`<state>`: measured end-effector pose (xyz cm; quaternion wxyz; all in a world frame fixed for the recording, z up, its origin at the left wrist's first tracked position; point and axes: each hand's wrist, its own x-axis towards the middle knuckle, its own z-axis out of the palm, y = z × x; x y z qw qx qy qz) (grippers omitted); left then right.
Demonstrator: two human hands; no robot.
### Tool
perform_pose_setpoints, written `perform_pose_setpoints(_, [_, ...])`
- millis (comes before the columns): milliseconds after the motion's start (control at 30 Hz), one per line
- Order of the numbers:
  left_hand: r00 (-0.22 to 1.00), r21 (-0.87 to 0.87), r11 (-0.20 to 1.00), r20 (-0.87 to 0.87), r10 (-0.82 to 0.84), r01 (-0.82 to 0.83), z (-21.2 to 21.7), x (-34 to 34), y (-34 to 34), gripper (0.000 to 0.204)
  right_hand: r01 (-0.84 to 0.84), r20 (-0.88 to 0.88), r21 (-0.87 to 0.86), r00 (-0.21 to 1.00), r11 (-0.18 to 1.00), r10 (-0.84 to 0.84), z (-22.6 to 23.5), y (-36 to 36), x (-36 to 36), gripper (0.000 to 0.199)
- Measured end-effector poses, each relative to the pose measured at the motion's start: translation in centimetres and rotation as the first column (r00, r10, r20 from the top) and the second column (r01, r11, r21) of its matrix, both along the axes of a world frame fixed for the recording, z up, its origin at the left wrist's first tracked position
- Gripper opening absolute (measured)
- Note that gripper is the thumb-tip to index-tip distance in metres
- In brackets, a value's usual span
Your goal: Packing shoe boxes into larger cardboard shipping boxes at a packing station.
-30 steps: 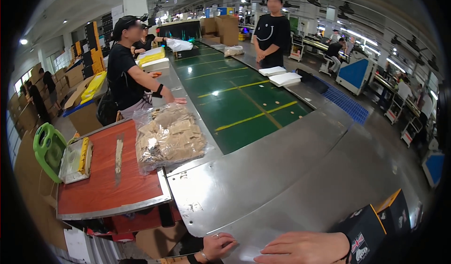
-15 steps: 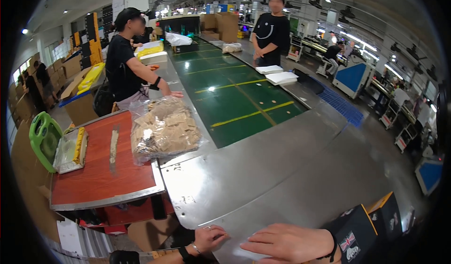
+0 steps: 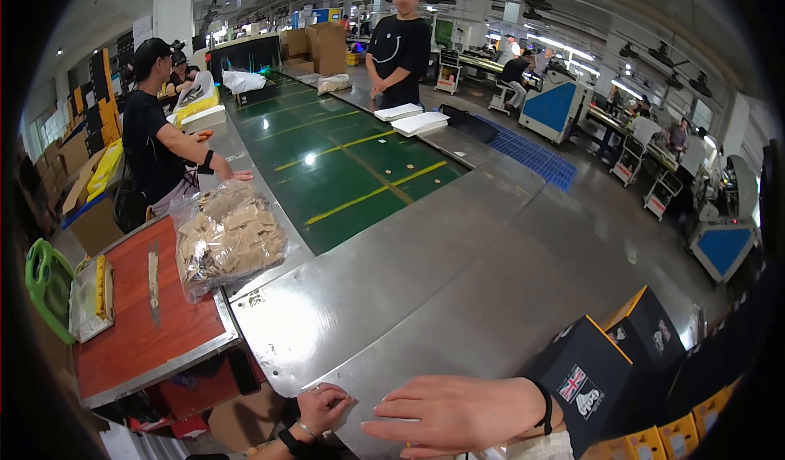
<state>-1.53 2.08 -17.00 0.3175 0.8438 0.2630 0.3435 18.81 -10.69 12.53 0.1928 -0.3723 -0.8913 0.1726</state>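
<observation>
My right hand (image 3: 458, 413) lies palm down over the near part of the grey metal table (image 3: 458, 288), its fingers stretched out flat and holding nothing I can see. A dark band circles its wrist. At the table's near edge, to the left, my left hand (image 3: 323, 408) rests with its fingers loosely curled in and nothing visible in them. A ring, a bracelet and a dark wristband are on it. Closest to my right hand stand black boxes (image 3: 582, 378) with orange edges, just beyond the wrist.
A clear plastic bag of flat brown pieces (image 3: 229, 235) sits at the corner of a red-topped table (image 3: 192, 321). Behind runs a green conveyor belt (image 3: 327, 153) with yellow stripes. One person (image 3: 155, 133) stands left of it, another (image 3: 399, 55) to its right, beside white stacks (image 3: 419, 123).
My view has turned to the right, so the bag, belt and people sit further left and more black boxes show. Both hands stay near the table's edge, holding much the same pose.
</observation>
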Motion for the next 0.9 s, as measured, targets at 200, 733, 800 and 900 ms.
perform_pose_setpoints(200, [0.999, 0.029, 0.999, 0.014, 0.033, -0.034, -0.2, 0.1, 0.0, 0.015, -0.006, -0.057, 0.062, 0.998, 0.998, 0.009, -0.1, -1.1, 0.0, 0.042])
perform_pose_setpoints(733, [0.997, 0.071, 0.996, -0.049, 0.058, -0.054, 0.5, 0.2, -0.3, 0.015, -0.267, -0.156, 0.046, 0.950, 0.962, 0.271, -0.5, -4.2, 0.8, 0.048])
perform_pose_setpoints(800, [0.999, 0.115, 0.992, 0.002, 0.054, -0.054, 0.2, 0.3, -0.1, 0.016, -0.282, -0.179, 0.037, 0.942, 0.959, 0.285, -0.7, -4.1, 0.9, 0.049])
perform_pose_setpoints(900, [0.996, 0.073, 0.996, -0.060, 0.058, -0.053, 1.1, 0.5, -0.4, 0.013, -0.298, -0.210, 0.025, 0.932, 0.954, 0.297, -1.0, -4.2, 1.1, 0.049])
